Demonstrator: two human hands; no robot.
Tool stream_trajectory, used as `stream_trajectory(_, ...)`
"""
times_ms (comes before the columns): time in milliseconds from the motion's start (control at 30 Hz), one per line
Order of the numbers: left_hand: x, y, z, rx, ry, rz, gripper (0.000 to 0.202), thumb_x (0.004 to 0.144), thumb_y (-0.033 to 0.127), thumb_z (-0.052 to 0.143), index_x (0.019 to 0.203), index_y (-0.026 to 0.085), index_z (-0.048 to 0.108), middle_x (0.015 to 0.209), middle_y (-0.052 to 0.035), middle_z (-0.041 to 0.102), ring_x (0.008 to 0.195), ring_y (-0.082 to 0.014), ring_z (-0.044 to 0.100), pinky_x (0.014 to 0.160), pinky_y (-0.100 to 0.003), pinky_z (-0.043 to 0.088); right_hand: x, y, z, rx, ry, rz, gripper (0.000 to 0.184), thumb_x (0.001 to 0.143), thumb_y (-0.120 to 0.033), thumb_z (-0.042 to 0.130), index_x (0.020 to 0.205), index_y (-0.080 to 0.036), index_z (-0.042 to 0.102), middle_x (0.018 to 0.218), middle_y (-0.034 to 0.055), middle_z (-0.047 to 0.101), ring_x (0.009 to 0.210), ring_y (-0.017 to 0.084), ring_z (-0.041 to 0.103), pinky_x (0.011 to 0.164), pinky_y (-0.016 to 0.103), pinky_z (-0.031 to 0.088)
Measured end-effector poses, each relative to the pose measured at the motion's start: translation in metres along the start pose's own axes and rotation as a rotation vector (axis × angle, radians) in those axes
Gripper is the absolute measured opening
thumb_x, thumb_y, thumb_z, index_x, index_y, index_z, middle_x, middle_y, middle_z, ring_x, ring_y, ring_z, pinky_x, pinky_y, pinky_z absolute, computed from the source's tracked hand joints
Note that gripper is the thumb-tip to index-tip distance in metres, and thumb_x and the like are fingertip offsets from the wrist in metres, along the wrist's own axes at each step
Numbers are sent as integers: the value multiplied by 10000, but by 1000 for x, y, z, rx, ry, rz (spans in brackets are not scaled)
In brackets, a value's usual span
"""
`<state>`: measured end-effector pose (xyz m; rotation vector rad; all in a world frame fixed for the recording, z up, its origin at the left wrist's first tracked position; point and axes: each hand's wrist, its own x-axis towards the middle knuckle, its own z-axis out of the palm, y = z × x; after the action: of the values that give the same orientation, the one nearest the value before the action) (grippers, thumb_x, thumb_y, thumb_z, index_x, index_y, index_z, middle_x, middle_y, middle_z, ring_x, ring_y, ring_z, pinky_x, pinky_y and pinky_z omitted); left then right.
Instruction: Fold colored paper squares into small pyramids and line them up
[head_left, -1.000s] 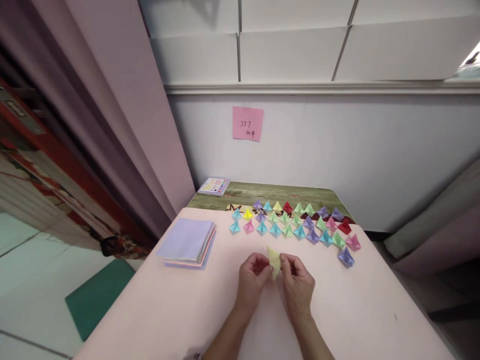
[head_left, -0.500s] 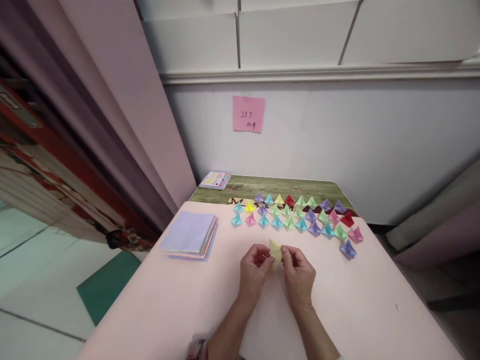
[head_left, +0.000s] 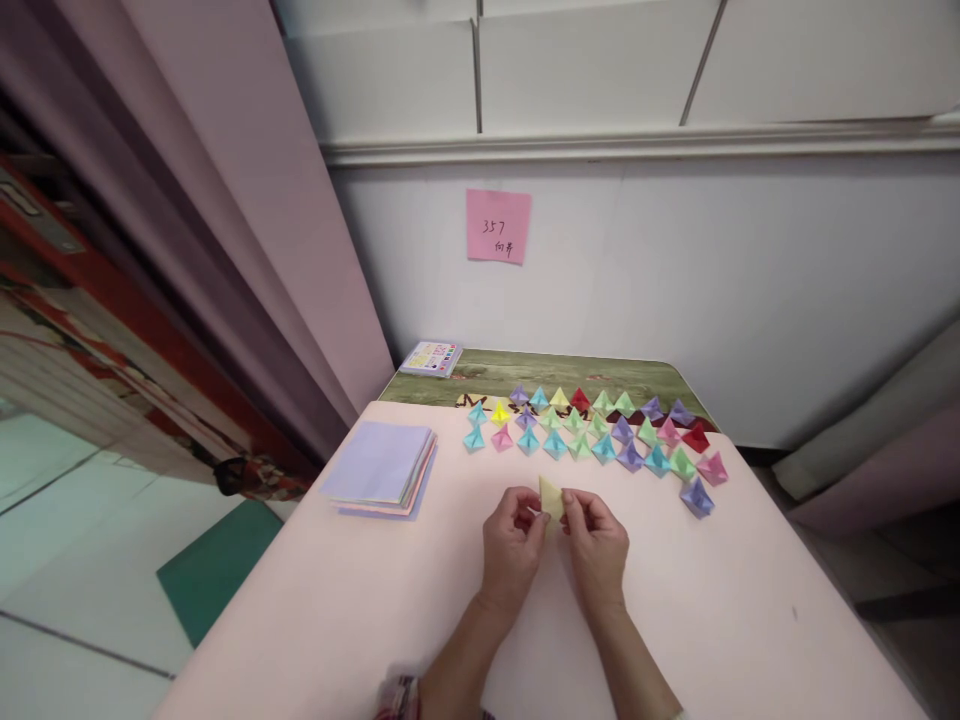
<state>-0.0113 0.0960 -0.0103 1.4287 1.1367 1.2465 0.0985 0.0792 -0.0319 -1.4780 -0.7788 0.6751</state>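
A pale yellow piece of folded paper (head_left: 550,496) is held up over the pink table between my two hands. My left hand (head_left: 513,538) pinches its left side between thumb and fingers. On the opposite edge, the thumb and fingers of my right hand (head_left: 598,540) are closed too. The paper's pointed top sticks up above the fingertips, while its lower part is partly covered by them. Beyond the hands stand rows of small folded paper boats in many colours, among them a teal boat (head_left: 555,444) and a purple boat (head_left: 697,497) at the right end.
To the left lies a stack of square coloured paper (head_left: 379,462) with a lilac sheet on top. A printed packet (head_left: 431,358) rests at the far left corner of the table (head_left: 360,620). A pink note (head_left: 498,227) is stuck on the wall behind.
Both hands have drawn slightly closer together around the yellow paper, and less of its lower part shows. The boats and the paper stack stay where they were.
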Motion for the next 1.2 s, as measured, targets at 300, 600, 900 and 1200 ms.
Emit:
stream_trajectory(300,2,-1,-1,-17,-38,-31,124,762,245,639,859,191,584,747,5,603,595,-109,537,567,-207,433,1,2,0,21,0,-3,387,772,-528,639,825,-148,686,590,-5,583,542,137,507,511,228,426)
stream_trajectory(600,2,1,0,-81,-30,-85,181,710,308,704,812,183,624,667,13,594,566,-111,523,545,-209,419,-1,1,1,-9,-14,-79,338,794,-488,628,838,-158,687,692,26,657,598,147,548,576,238,462)
stream_trajectory(900,0,6,0,-164,-184,-57,260,714,306,721,922,169,645,854,-55,653,668,-142,583,636,-256,494,5,8,4,363,-209,146,315,794,-460,657,889,-160,680,685,6,639,598,136,548,558,240,455)
stream_trajectory(1200,0,3,3,-410,-234,-191,238,721,307,739,828,154,592,674,8,589,572,-110,559,541,-231,470,3,2,5,436,-216,219,340,745,-491,692,815,-161,653,567,-34,548,450,106,455,400,220,384)
